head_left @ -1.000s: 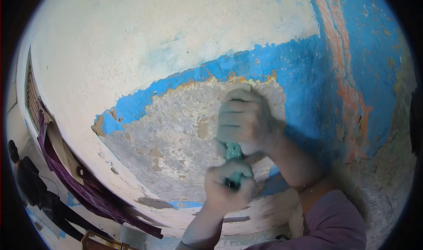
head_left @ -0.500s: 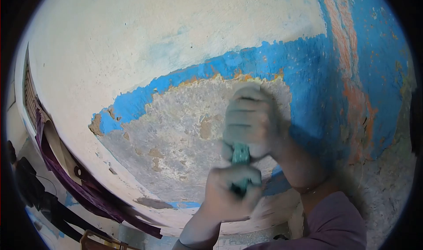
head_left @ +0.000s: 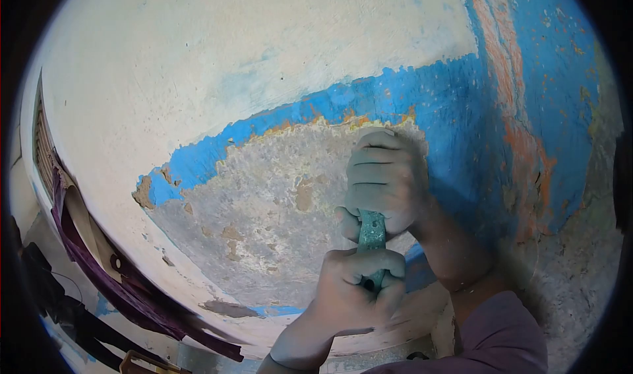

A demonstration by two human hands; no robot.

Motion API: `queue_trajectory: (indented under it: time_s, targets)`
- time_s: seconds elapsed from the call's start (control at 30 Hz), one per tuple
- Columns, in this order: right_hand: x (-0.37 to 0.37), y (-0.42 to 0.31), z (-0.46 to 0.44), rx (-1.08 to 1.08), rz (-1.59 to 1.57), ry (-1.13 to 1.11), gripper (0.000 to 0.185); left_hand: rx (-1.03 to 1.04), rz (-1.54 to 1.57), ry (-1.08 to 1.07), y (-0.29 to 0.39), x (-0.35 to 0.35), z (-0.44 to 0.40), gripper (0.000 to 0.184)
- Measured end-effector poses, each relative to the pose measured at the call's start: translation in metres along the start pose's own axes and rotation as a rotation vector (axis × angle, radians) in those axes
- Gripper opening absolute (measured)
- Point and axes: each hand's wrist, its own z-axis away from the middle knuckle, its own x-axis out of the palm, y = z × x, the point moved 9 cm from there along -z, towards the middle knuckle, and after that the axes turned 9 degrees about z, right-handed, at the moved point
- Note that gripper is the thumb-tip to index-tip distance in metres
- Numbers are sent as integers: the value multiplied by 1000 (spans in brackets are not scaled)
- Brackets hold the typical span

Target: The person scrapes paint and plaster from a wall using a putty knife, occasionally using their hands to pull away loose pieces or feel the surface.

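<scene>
Both of my hands grip a green-handled scraper (head_left: 372, 231), one above the other, against the wall. My right hand (head_left: 386, 183) is wrapped round the upper part, its knuckles just below the ragged yellow-orange paint edge. Below it, my left hand (head_left: 356, 287) is closed round the lower end of the handle, the thumb lying across it. The scraper's blade is hidden behind my right hand. Around my hands lies a bare grey patch (head_left: 264, 209) of wall, bordered above by a band of blue paint (head_left: 316, 107).
White wall (head_left: 165, 70) rises above the blue band. At right, the blue wall (head_left: 560, 77) has an orange-pink streak (head_left: 508, 90). A purple cloth (head_left: 92, 255) hangs at lower left, near dark items (head_left: 56, 301) and a wooden frame (head_left: 142, 362).
My hands and the scraper have shifted slightly right and down along the wall, and they look sharper than before. The view has also moved slightly. Both hands keep their grip.
</scene>
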Motion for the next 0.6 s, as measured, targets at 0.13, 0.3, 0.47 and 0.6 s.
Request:
queue_trajectory:
  time_s: [0.13, 0.3, 0.47, 0.6]
  targets:
    - [9, 3, 8, -5, 154, 44, 12, -52, -9, 165, -38, -17, -7, 11]
    - [-26, -10, 22, 139, 297, 146, 18, 168, -16, 72, -29, -18, 4, 11]
    - [-31, 5, 101, 854, -405, 388, 35, 195, 136, -3, -60, 0, 16, 21]
    - [5, -7, 101, 1125, -663, 134, 35, 250, 222, -103, -57, 9, 16, 27]
